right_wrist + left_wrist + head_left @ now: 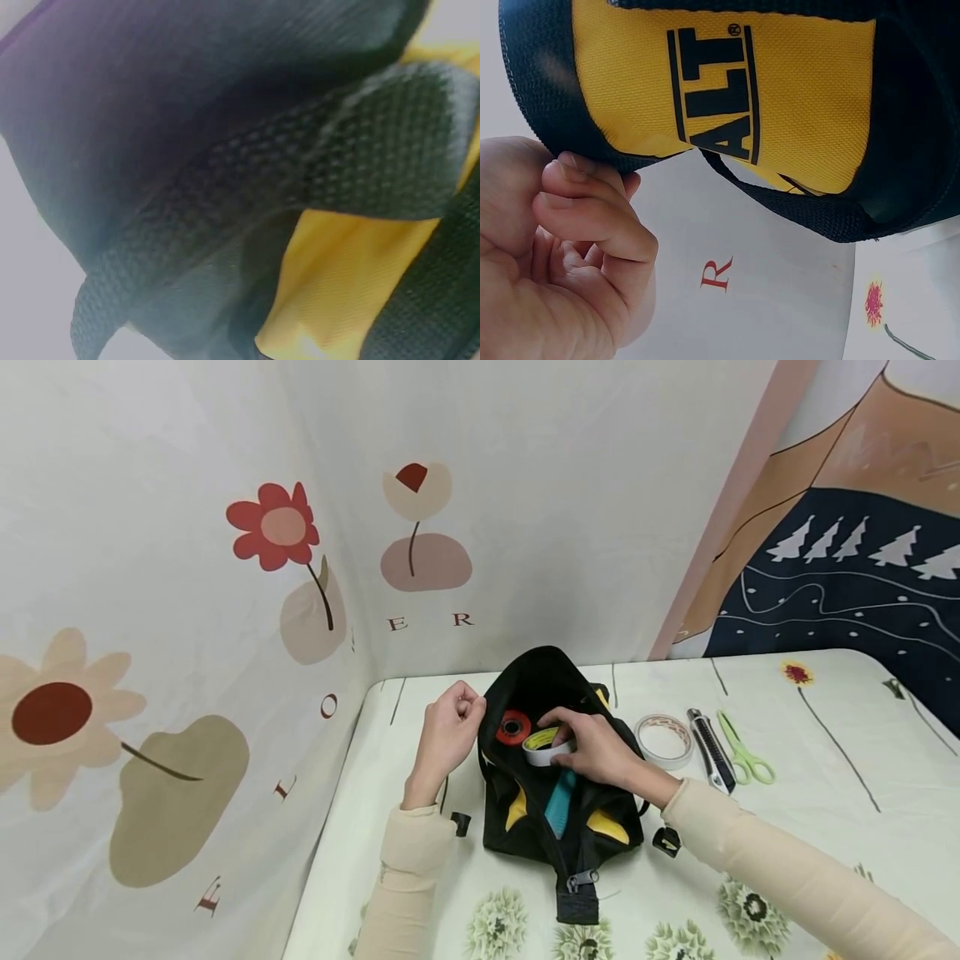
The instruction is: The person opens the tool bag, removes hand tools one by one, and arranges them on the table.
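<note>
A black and yellow tool bag (501, 814) lies on the table with its mouth spread. My left hand (453, 725) pinches the left rim of that mouth; in the left wrist view the fingertips meet the bag's dark edge beside the yellow panel (810, 90). Inside the opening, my right hand (600, 750) grips a roll of white tape (542, 755) with a yellow label inside its core. Just left of it sits a red ring-shaped roll (513, 727). Below, a teal item (560, 806) shows partly. The right wrist view holds only bag fabric and a strap (300, 165); the hand is hidden there.
Right of the bag lie a clear tape roll (664, 740), a utility knife (711, 752) and green scissors (742, 752). Black buckles (666, 842) lie beside the bag on the flower-printed tablecloth (810, 860). Printed fabric walls (525, 527) stand behind and to the left.
</note>
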`<state>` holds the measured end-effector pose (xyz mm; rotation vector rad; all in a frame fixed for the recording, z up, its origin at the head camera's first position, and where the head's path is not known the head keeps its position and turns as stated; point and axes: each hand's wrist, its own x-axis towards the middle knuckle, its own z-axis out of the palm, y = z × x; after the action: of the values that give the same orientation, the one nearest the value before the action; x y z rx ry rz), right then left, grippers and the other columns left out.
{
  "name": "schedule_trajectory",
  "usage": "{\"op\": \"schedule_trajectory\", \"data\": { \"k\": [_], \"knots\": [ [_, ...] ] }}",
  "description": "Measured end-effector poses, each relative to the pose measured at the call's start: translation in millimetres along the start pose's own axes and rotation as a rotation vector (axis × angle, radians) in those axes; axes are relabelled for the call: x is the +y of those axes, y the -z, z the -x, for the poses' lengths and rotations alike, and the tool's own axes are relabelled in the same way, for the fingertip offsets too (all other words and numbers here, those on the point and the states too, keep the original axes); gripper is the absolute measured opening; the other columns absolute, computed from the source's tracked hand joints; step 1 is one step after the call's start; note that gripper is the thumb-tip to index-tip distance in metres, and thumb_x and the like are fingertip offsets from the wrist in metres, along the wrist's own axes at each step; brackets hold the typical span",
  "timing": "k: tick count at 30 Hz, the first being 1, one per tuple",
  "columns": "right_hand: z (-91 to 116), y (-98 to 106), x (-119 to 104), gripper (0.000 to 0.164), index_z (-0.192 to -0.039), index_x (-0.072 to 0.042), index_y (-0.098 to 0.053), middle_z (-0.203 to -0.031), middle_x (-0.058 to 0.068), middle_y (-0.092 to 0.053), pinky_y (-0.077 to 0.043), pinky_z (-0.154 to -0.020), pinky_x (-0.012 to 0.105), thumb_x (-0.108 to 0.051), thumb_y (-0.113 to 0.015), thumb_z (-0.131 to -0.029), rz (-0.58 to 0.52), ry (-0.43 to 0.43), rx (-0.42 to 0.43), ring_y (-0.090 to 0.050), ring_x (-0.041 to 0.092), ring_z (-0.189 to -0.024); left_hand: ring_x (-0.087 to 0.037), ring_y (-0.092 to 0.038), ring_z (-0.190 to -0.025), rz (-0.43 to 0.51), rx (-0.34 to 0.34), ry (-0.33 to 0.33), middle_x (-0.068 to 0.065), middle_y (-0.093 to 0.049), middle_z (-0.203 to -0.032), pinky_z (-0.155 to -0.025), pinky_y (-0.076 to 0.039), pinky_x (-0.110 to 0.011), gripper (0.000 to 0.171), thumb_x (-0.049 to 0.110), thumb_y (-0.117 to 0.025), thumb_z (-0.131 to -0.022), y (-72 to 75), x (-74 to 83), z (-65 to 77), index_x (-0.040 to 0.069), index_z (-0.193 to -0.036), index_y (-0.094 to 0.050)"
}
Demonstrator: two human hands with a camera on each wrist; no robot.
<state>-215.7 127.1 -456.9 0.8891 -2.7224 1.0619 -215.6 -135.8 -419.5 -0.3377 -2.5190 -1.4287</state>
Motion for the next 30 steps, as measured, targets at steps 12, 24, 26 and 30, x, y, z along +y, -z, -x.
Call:
{"op": "schedule_trajectory", "data": {
  "k": [12,24,26,30],
  "knots": [
    [8.1,18.9,-19.8,0.048,-0.132,-0.005,-0.073,-0.097,-0.002,-0.076,-0.06,-0.078,0.044,0.005,-0.09,-0.088,-0.108,0.02,0.092,-0.071,0.015,-0.084,-0.016,-0.04,-0.057,-0.009,0.0,0.011,0.007,-0.041,-0.062,-0.058,-0.031,-0.03,0.017,0.014,-0.065,-0.111,-0.3,-1.1,0.1,0.01,-0.094,-0.064],
    [29.2,38.3,-30.2,0.051,-0.131,-0.007,-0.075,-0.102,-0.002,-0.078,-0.058,-0.081,0.031,0.007,-0.092,-0.085,-0.134,0.103,0.281,-0.071,0.017,-0.089,-0.015,-0.039,-0.057,-0.005,0.0,0.009,0.008,-0.039,-0.062,-0.059,-0.031,-0.031,0.017,0.012,-0.066,-0.11,-1.8,-0.5,0.2,0.01,-0.093,-0.064],
    [33.9,41.1,-30.0,0.051,-0.13,-0.007,-0.076,-0.101,-0.003,-0.079,-0.055,-0.08,0.027,0.008,-0.092,-0.084,-0.126,0.115,0.317,-0.07,0.016,-0.088,-0.016,-0.039,-0.057,-0.003,-0.001,0.009,0.008,-0.038,-0.062,-0.059,-0.031,-0.031,0.017,0.012,-0.066,-0.11,-2.1,-0.8,0.1,0.01,-0.093,-0.064],
    [42.0,47.8,-29.1,0.052,-0.128,-0.008,-0.077,-0.099,-0.003,-0.079,-0.052,-0.082,0.021,0.01,-0.093,-0.082,-0.092,0.143,0.391,-0.07,0.017,-0.087,-0.016,-0.04,-0.058,0.0,0.0,0.008,0.007,-0.039,-0.063,-0.059,-0.031,-0.031,0.017,0.012,-0.065,-0.11,-2.5,-0.6,-0.1,0.01,-0.093,-0.064]
  ]
}}
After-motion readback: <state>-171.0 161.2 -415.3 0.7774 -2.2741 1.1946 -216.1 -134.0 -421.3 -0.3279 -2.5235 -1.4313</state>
